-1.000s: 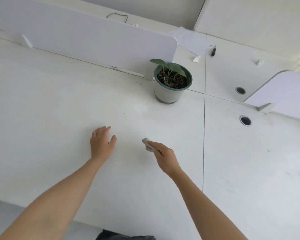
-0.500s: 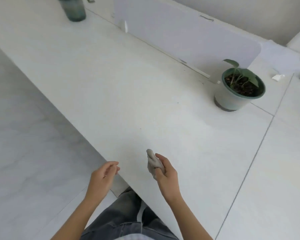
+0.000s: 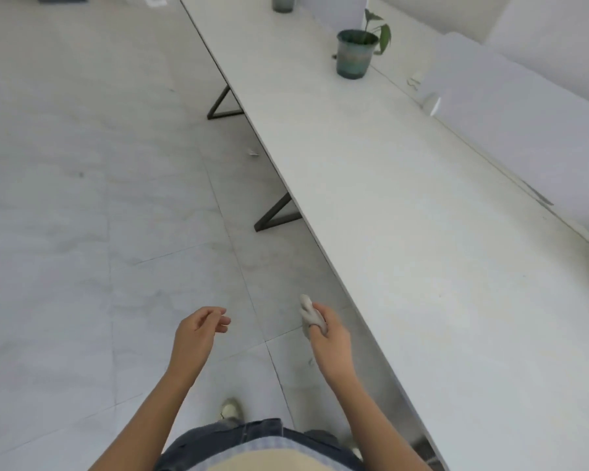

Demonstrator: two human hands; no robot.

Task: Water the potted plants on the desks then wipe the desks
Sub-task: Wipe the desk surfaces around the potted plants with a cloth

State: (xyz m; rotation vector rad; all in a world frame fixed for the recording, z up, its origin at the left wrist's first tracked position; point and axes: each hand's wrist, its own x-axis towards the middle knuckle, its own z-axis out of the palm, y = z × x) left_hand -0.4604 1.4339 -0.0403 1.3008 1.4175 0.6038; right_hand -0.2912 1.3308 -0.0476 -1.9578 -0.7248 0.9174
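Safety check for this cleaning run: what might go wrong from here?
1. The pot stands on the desk ahead; wiping near it might tip it and spill soil.
2. The right hand only pinches the small cloth, over the floor and off the desk; it may drop.
3. A desk leg meets the floor beside the walking path; a foot might catch it.

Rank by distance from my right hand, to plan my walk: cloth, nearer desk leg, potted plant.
1. The cloth, held in the right hand.
2. The nearer desk leg, ahead under the desk.
3. The potted plant, far along the desk.
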